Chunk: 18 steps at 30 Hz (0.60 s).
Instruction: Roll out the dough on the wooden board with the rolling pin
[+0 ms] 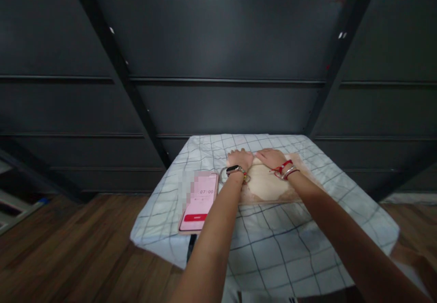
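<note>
A flattened sheet of pale dough (268, 184) lies on a floury board (300, 161). Both of my hands are at its far edge, close beside each other. My left hand (241, 157), with a watch and a beaded bracelet at the wrist, has its fingers curled over the dough's far left part. Fingers together and turned inward, my right hand (272, 157) presses on the far edge; red and silver bracelets circle that wrist. The fingertips are partly hidden. A thin grey loop (222, 174) shows beside my left wrist, its kind unclear.
A white checked cloth (273, 244) covers the small table. To the left of my left forearm lies a phone (201, 203) with a lit screen showing 07:00. Dark metal panels (225, 107) rise behind the table. Wooden floor (85, 248) surrounds it.
</note>
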Tool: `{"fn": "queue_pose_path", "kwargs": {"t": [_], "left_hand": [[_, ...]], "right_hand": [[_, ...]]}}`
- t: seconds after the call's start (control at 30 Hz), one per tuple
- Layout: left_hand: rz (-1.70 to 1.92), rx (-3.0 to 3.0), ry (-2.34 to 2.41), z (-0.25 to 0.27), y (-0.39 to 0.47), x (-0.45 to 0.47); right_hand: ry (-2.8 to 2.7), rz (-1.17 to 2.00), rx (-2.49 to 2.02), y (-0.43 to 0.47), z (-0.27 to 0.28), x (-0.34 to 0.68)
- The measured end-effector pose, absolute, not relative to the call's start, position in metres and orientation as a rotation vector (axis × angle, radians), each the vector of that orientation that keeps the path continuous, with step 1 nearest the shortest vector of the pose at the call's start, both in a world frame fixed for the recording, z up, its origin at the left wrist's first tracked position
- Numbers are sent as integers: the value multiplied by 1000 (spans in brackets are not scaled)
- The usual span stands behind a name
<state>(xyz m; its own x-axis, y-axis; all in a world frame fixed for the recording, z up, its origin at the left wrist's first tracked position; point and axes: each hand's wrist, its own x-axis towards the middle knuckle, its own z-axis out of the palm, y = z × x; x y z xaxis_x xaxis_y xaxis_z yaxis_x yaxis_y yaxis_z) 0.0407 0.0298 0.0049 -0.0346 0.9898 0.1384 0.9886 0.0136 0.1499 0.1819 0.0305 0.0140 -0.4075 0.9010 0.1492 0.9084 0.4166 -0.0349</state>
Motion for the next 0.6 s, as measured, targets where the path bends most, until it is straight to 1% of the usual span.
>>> {"fn": "queue_pose_path", "kwargs": {"t": [0.33, 0.6], "left_hand": [[386, 2258, 2253, 3, 3, 44], [380, 2254, 2253, 4, 2, 43]], "right_hand": [[-2545, -129, -1610, -2, 19, 186], [-2562, -128, -1623, -7, 22, 187]]}}
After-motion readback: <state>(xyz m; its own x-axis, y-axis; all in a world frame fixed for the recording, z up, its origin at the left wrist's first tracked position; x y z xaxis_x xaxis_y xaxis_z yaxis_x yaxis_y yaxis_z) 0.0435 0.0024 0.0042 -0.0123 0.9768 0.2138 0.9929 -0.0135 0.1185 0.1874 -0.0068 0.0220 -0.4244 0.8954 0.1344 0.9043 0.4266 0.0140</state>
